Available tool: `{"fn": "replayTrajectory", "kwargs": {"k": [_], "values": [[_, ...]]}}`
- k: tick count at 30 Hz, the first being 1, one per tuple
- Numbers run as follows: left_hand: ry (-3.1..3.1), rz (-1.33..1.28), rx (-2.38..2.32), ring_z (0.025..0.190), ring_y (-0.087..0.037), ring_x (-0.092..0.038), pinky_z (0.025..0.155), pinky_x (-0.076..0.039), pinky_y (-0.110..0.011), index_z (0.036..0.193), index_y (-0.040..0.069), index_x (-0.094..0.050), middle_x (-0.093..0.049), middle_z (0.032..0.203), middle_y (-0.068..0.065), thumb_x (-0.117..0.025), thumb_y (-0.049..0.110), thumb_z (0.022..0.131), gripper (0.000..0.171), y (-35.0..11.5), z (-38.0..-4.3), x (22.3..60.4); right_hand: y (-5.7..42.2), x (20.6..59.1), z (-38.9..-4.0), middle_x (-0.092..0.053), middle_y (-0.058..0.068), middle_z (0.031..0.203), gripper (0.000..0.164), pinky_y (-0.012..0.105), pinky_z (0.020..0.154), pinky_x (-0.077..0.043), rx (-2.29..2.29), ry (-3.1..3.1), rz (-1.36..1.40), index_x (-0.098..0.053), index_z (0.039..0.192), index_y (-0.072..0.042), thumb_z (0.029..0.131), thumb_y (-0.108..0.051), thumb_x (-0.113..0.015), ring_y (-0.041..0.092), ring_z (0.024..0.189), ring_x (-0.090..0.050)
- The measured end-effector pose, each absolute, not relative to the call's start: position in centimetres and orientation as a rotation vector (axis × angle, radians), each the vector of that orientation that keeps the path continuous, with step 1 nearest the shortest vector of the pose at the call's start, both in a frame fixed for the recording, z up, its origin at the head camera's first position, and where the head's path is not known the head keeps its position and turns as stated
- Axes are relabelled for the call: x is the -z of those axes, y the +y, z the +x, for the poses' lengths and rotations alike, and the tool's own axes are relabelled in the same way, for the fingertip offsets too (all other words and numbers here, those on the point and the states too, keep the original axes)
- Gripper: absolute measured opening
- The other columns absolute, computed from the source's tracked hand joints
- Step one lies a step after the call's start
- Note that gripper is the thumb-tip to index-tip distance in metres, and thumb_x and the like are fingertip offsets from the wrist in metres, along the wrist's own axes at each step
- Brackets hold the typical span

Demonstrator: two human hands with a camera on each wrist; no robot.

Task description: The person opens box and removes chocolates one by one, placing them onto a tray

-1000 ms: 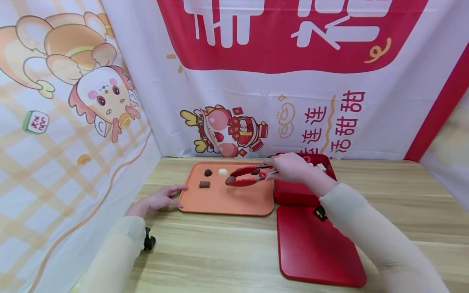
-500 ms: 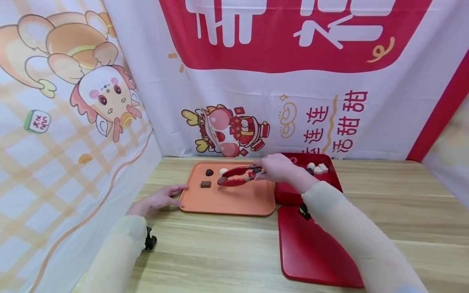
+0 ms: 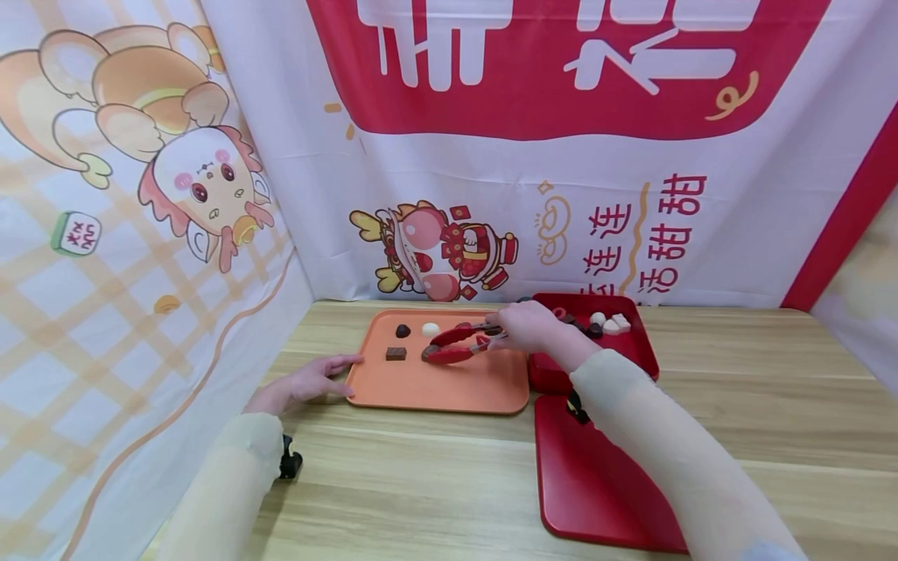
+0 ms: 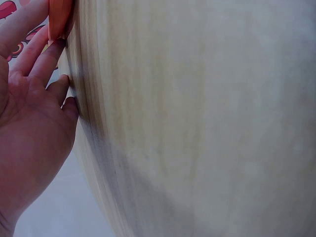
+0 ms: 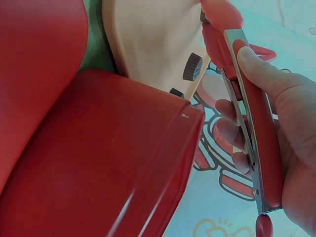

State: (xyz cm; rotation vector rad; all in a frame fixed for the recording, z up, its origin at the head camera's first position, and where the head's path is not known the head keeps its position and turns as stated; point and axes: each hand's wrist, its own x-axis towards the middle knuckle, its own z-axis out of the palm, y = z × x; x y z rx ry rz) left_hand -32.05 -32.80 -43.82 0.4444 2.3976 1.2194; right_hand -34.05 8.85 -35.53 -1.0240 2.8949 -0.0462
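Head cam: the R hand [image 3: 526,324] was curled round red tongs [image 3: 452,356], long axis running approx 3 to 9 o'c, tips toward 9. The brown choc [image 3: 429,354] sat at those tips, approx 8–9 o'c from the R fingers, on or just over the orange tray [image 3: 435,391]; roundish, so no clear long axis. The R hand was nearer to it than the L hand [image 3: 305,380]. From it, a white choc [image 3: 430,330] lay at 12, a choc block [image 3: 396,354] at 9. The red box [image 3: 550,378] stood at 3 o'c of the tray.

L wrist cam: fingers spread, straightish, nothing gripped; tray edge at approx 1 o'c, touching.

R wrist cam: thumb & fingers wrapped the tongs; tips at 11, w/ a dark bit [image 5: 203,16], prob. the brown choc, partly showing. Couldn't tell if pinched or just touched. A ridged choc [image 5: 192,66] lay on the tray at 10.
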Motion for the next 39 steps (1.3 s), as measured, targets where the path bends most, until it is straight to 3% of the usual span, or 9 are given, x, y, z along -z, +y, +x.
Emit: {"fn": "replayTrajectory", "kwargs": {"k": [9,15,22,31,39], "values": [[2.409,0.442,-1.208,0.141,-0.043,-0.02,0.111,-0.022,-0.055,0.149,0.003,-0.037,-0.025,0.154,-0.025,-0.075,0.014,0.086,0.074,-32.8,-31.9,43.9,8.9,35.5,-34.1,-0.069,0.001,0.094,0.04,0.038,0.076,-0.051,0.048,2.908,-1.005,-0.068,0.118,-0.015,0.087,-0.042,-0.071,0.018,0.083,-0.062],[2.427,0.414,-1.186,0.141,-0.043,-0.019,0.112,-0.019,-0.055,0.15,0.006,-0.037,-0.024,0.154,-0.025,-0.076,0.018,0.085,0.076,-32.7,-31.9,43.8,10.0,34.4,-33.6,-0.069,0.008,0.115,0.058,0.042,0.086,-0.051,0.066,2.95,-0.924,-0.06,0.135,-0.014,0.087,-0.045,-0.071,0.023,0.1,-0.064],[2.45,0.417,-1.174,0.14,-0.044,-0.021,0.112,-0.018,-0.056,0.149,0.005,-0.038,-0.026,0.154,-0.025,-0.076,0.018,0.084,0.077,-32.6,-31.9,43.8,13.2,32.7,-33.0,-0.063,0.008,0.128,0.064,0.045,0.095,-0.047,0.142,3.002,-0.869,-0.057,0.138,-0.011,0.085,-0.045,-0.072,0.024,0.113,-0.06],[2.421,0.422,-1.201,0.141,-0.045,-0.019,0.111,-0.019,-0.057,0.149,0.004,-0.037,-0.026,0.154,-0.025,-0.076,0.017,0.085,0.076,-32.5,-31.7,44.0,19.4,31.0,-31.9,-0.062,0.013,0.128,0.066,0.047,0.091,-0.049,0.171,3.055,-0.796,-0.055,0.139,-0.008,0.085,-0.04,-0.075,0.028,0.112,-0.06],[2.433,0.397,-1.177,0.141,-0.044,-0.018,0.112,-0.019,-0.057,0.149,0.005,-0.037,-0.026,0.154,-0.024,-0.075,0.019,0.086,0.076,-32.4,-31.6,43.6,24.1,28.9,-29.9,-0.066,0.016,0.119,0.067,0.047,0.08,-0.053,0.1,3.099,-0.834,-0.057,0.135,-0.004,0.081,-0.039,-0.078,0.029,0.097,-0.065]]}}
